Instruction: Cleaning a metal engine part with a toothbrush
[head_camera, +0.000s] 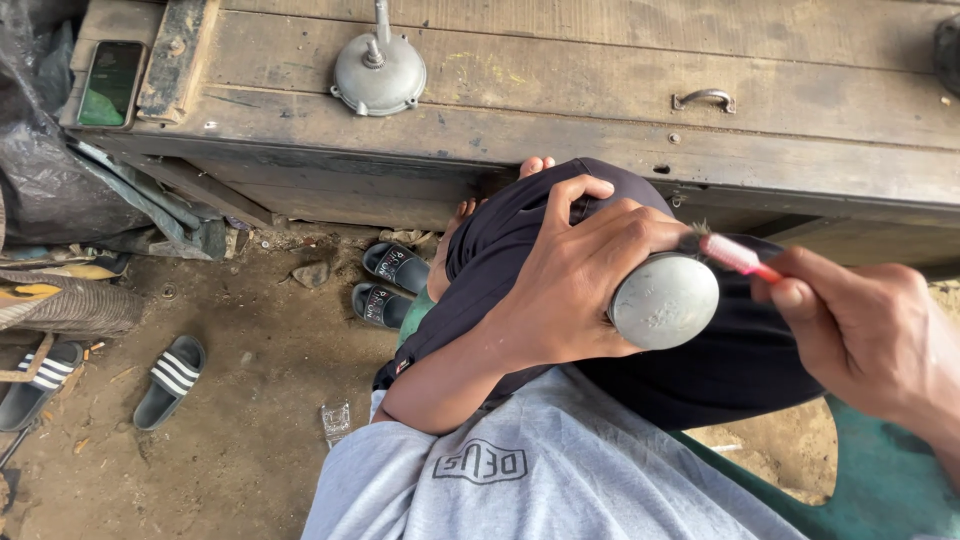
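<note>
My left hand grips a round grey metal cap, held over my dark-trousered knee. My right hand holds a pink and red toothbrush, and its bristles touch the upper edge of the cap. A second round grey metal cover with a stem stands on the wooden workbench ahead of me.
A phone lies at the bench's left end. On the dirt floor lie a pair of black slides by my foot and striped slides further left. A black plastic sheet hangs at the left. A metal handle sits on the bench.
</note>
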